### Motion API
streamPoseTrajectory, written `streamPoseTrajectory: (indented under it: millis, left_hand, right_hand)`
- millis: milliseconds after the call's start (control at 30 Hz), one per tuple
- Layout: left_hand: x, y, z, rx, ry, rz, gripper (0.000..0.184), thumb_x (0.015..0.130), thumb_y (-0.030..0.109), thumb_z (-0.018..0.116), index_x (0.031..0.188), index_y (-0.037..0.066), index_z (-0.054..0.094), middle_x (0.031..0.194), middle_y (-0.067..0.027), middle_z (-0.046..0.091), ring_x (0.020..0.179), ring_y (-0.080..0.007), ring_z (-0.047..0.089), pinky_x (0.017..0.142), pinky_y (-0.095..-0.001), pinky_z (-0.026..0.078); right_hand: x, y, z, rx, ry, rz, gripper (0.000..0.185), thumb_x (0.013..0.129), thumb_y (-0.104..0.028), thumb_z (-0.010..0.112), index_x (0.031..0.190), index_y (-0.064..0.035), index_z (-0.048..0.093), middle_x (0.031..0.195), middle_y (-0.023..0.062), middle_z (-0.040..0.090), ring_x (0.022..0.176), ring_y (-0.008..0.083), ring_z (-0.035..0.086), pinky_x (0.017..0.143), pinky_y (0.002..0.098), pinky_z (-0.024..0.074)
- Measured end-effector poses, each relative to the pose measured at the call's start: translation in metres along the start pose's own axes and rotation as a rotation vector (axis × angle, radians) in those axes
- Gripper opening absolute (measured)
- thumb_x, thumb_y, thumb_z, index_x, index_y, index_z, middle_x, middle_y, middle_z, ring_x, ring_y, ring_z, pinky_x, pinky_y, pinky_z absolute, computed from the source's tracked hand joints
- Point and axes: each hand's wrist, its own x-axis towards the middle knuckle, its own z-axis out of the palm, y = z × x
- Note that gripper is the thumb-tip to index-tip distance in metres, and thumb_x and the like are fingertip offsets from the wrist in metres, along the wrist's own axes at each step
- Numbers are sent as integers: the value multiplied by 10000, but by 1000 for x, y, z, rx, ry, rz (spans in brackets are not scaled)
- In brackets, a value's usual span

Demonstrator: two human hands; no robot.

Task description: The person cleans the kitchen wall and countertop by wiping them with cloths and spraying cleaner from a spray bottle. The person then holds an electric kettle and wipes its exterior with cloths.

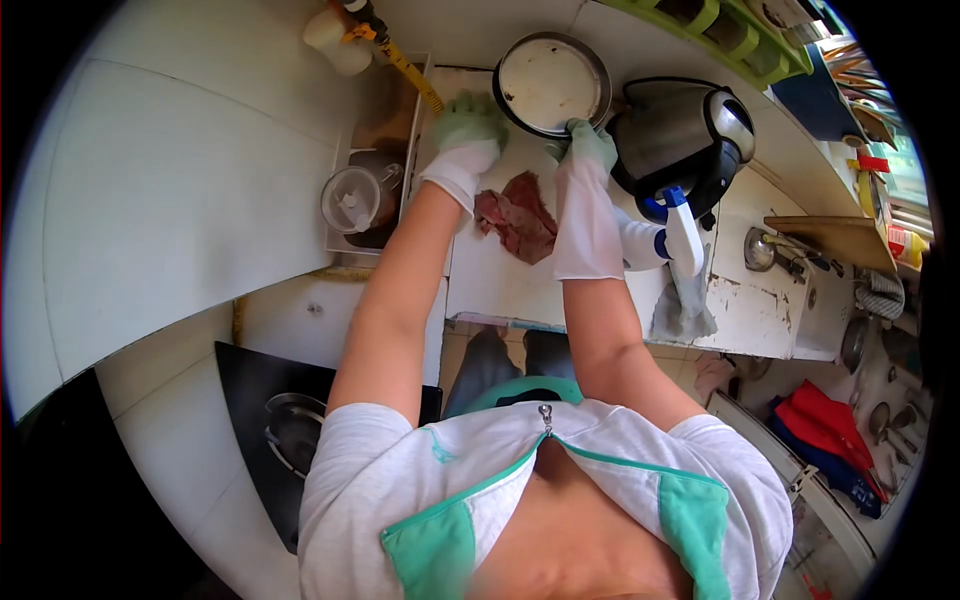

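Note:
A round shallow pan (553, 82) with a dark rim and a pale, spotted inside is at the top middle. My right hand (590, 148), in a white and green glove, is closed on the pan's lower edge. My left hand (470, 125), gloved the same way, is beside the pan's left side, near the end of a yellow hose (412, 77); its fingers are blurred, and whether they hold anything is unclear. Between my forearms a crumpled reddish-brown cloth (522, 217) lies on the white counter (500, 290).
An electric kettle (680, 135) and a white spray bottle with a blue nozzle (680, 235) stand right of my right hand, by a grey cloth (684, 310). At the left is a sink (413, 150) with a clear container (352, 200). A green rack (735, 35) is above.

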Motion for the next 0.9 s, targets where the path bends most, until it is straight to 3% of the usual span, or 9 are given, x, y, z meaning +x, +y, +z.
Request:
streamPoseTrajectory:
  millis: [33, 133, 233, 333, 433, 567, 633, 733, 900]
  left_hand:
    - [2, -3, 7, 83, 28, 88, 323, 830, 204, 546, 1122, 113, 647, 1268, -91, 590, 1208, -310, 519, 1053, -448, 374]
    - [9, 1, 4, 106, -72, 27, 411, 863, 265, 516, 1244, 139, 609, 1362, -88, 529, 1319, -288, 398, 1157, -492, 185]
    - [14, 10, 14, 183, -214, -38, 755, 846, 583, 535, 1408, 84, 463, 1494, -115, 395, 1435, -331, 252, 1175, -548, 65]
    - [19, -1, 28, 245, -251, -75, 840, 869, 623, 483, 1496, 87, 328, 1572, -106, 277, 1483, -317, 129, 1181, -546, -20]
    - [4, -2, 18, 350, -180, -110, 835, 878, 625, 467, 1497, 84, 323, 1569, -102, 285, 1483, -317, 122, 1169, -572, -31]
    - [-25, -9, 8, 404, -196, -40, 746, 936, 573, 373, 1483, 65, 356, 1565, -106, 297, 1488, -274, 127, 1150, -587, -83]
    - [-23, -12, 9, 383, -261, -40, 811, 914, 608, 396, 1509, 66, 290, 1580, -105, 259, 1487, -288, 119, 1150, -605, -68]
    - [-24, -8, 5, 360, -281, -54, 800, 921, 589, 397, 1518, 73, 267, 1587, -93, 246, 1487, -290, 121, 1154, -599, -66]
    - [-42, -4, 9, 300, -229, -167, 743, 934, 524, 388, 1512, 71, 277, 1592, -85, 234, 1488, -297, 114, 1166, -584, -42]
  right_hand:
    - [2, 2, 1, -6, -14, -2, 88, 838, -10, 613, 904, 13, 559, 750, 114, 632, 451, 195, 579, 369, 299, 512]
    - [2, -1, 7, -38, 5, 15, 119, 832, -17, 627, 919, 17, 554, 749, 115, 632, 445, 199, 574, 369, 303, 513]
    - [16, 5, 9, -160, -34, -9, 136, 826, -25, 641, 922, 18, 555, 747, 115, 634, 448, 201, 578, 368, 311, 515]
    - [29, 21, 10, -197, -65, -12, 138, 817, -29, 650, 916, 12, 563, 743, 115, 633, 451, 203, 579, 368, 317, 517]
    - [9, 17, 20, -211, 10, 99, 180, 780, -169, 640, 860, -9, 621, 760, 81, 627, 620, 168, 545, 608, 346, 465]
    - [31, 40, 20, -445, -40, 69, 270, 791, -214, 617, 964, -11, 662, 864, 128, 678, 740, 208, 619, 703, 351, 495]
    - [27, 41, 27, -438, -73, 84, 322, 797, -238, 603, 1017, -16, 682, 929, 160, 699, 820, 240, 658, 763, 354, 506]
    - [56, 72, 31, -403, -101, -16, 129, 815, -56, 658, 918, 11, 619, 756, 101, 635, 528, 199, 594, 422, 320, 506]
    - [46, 76, 40, -508, -129, -44, 193, 824, -149, 682, 922, 6, 621, 758, 96, 634, 572, 184, 584, 526, 315, 507]
